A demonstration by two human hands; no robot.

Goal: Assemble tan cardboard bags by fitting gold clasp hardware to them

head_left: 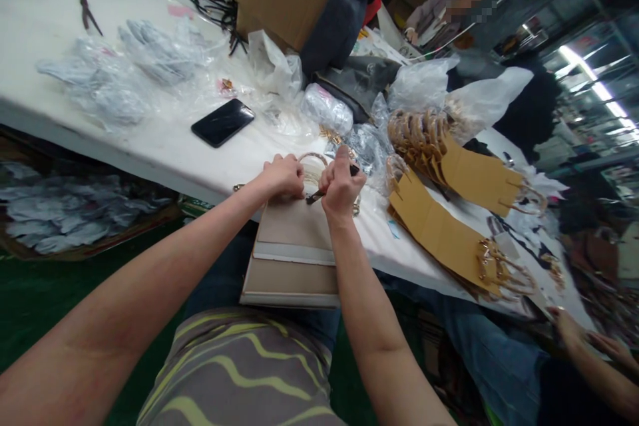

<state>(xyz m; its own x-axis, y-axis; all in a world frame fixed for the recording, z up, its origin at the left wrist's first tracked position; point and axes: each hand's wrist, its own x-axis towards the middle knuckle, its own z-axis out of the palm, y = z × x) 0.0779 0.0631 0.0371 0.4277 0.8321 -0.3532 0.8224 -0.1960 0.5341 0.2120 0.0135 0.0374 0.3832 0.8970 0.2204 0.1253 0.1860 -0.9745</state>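
Beige, stiff-looking panels (294, 229) lie in front of us at the near edge of the white table (44, 0), their lower part jutting out over our lap. Our left hand (285, 175) sits on the upper left of the top panel with its fingers curled down; we cannot tell whether they pinch anything or only press. Our right hand (339, 183) is wrapped around a small dark tool (313, 198), its tip pointing left and down at the panel, near our left fingers. A curved handle (313, 157) shows just beyond and between the hands.

To work well here, we would press the panel flat so that it cannot rock on the overhang, and bear down with the tip square to the surface. A slanted push could skid, scratching the beige face or catching our left fingertips, so those belong out of the tip's line. The curved handle is best kept from slipping under the tool. The smartphone (223, 122), farther left, seems well out of the way.
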